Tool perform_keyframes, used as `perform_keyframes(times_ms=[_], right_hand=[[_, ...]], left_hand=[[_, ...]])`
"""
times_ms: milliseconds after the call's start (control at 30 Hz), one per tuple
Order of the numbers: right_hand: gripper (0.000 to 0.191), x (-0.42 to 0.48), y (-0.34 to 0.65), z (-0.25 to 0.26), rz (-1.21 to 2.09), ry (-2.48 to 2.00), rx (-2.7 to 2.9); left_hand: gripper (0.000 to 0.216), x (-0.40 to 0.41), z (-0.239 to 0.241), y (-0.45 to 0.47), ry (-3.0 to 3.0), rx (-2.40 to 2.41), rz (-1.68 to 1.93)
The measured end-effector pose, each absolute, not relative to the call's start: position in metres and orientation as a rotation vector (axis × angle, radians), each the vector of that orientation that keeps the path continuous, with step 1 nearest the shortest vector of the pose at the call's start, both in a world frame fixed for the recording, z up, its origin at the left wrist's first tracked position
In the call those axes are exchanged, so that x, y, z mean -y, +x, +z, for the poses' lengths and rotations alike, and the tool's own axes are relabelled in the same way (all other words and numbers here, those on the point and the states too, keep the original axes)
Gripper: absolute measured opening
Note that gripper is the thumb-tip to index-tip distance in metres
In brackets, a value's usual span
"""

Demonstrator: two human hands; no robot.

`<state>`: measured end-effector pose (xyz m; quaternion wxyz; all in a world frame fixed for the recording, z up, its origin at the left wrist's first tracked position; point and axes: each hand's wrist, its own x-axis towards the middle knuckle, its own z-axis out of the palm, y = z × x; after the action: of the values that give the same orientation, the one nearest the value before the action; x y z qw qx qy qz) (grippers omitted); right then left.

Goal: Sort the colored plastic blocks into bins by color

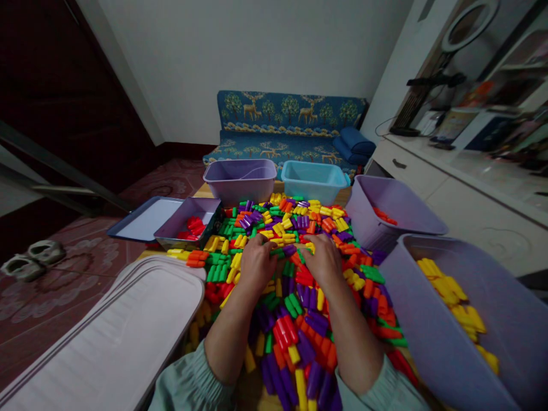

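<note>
A heap of glossy plastic building pieces (293, 305), bullet-shaped and joined in short rows, covers the wooden table in red, orange, yellow, green and purple. My left hand (258, 261) reaches into the middle of the heap with its fingers curled down. Opposite it, my right hand (323, 260) is also bent inward, thumb and forefinger close to each other among the pieces. A purple piece (290, 250) lies in the gap between the two hands. My own hands hide what the fingertips grip, if anything.
Two purple bins, one purple (240, 181) and one blue bin (314, 181), line the far edge. Right stand a bin with red pieces (363, 214) and one with yellow pieces (432, 342). Left are a tin (171, 231) with red pieces and stacked white lids (124, 331).
</note>
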<state>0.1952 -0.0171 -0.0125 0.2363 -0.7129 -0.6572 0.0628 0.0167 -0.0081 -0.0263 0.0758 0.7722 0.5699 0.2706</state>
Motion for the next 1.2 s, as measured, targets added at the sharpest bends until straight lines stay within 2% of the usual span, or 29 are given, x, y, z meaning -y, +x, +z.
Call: perform_keyframes(times_ms=[233,500,900,1067,1200], right_hand=[[0.033,0.022,0.178,-0.018,0.214,-1.908,2.014],[0.04,0.026,0.17,-0.02,0.174,-1.822,2.109],[0.039,0.026,0.169,-0.022,0.213,-1.819,2.089],[0.039,0.025,0.17,-0.019,0.237,-1.834,2.069],[0.041,0.026,0.176,-0.011,0.209,-1.958,2.022]], left_hand=[[0.033,0.015,-0.02,0.021,2.372,-1.881,0.578],[0.03,0.019,-0.015,0.031,2.311,-1.96,0.465],[0.029,0.018,-0.013,0.033,2.274,-2.033,0.41],[0.029,0.017,-0.016,0.03,2.263,-2.022,0.471],[0.027,0.015,-0.023,0.022,2.222,-1.963,0.707]])
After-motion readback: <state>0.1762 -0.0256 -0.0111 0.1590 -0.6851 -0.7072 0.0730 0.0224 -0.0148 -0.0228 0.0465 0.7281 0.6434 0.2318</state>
